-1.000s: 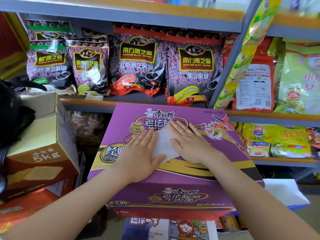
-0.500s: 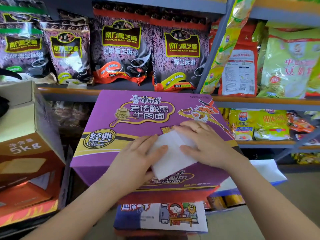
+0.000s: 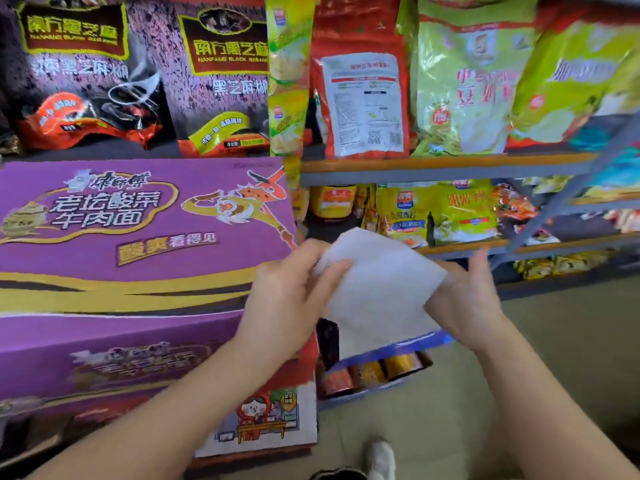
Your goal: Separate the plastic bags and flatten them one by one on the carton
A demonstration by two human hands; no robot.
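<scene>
A flat white plastic bag (image 3: 377,282) hangs in the air just past the right edge of the purple noodle carton (image 3: 138,237). My left hand (image 3: 291,296) pinches its left edge with thumb and fingers. My right hand (image 3: 467,299) grips its right edge from behind, fingers partly hidden by the bag. I cannot tell whether it is one bag or a thin stack. No bag lies on the carton's purple top, which fills the left half of the view.
Shelves (image 3: 443,166) packed with black sesame, red and green food packets stand behind and to the right. A blue crate of cans (image 3: 381,368) sits under the bag. A printed box (image 3: 263,420) lies under the carton. A shoe (image 3: 381,459) rests on the floor.
Both hands lifted the white bag off the carton top and carried it to the right, past the carton's edge. The view swung right and closer to the shelves.
</scene>
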